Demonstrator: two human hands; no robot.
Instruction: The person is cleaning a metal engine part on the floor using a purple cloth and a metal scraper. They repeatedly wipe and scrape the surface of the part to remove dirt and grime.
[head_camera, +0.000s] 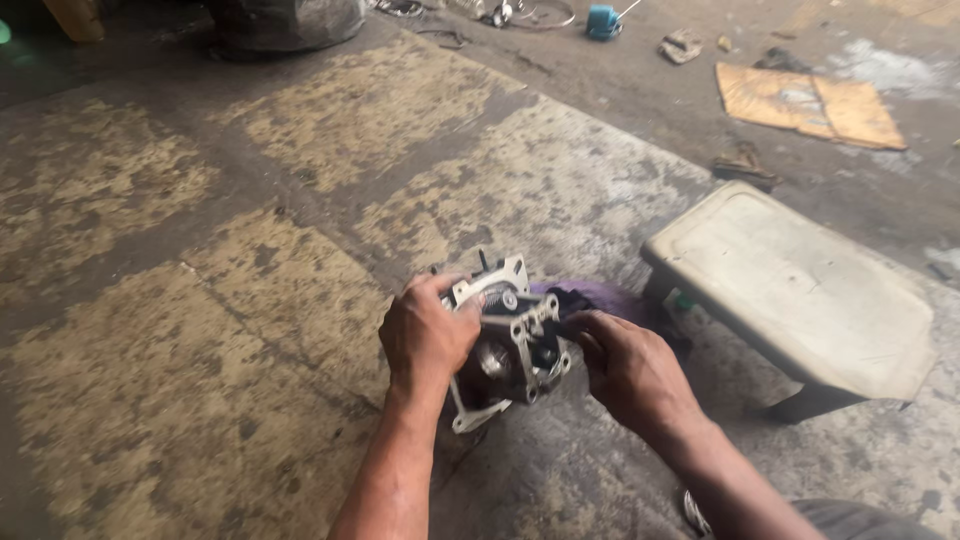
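left of the engine part (505, 340): bare concrete floor (200, 330), loads of room to swing in.
right of the engine part: low grey stool (790, 290) sits near, blocks that side.
just behind the engine part: purple rag (600, 297), soft clutter.
far behind the engine part: cardboard sheet (808, 102), blue bit (602, 21), scraps, all well apart.

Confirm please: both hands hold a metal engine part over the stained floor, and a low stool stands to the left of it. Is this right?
Not quite. In the head view, the low stool stands to the right of the metal engine part, not the left. The left hand and right hand do hold it over the stained floor.
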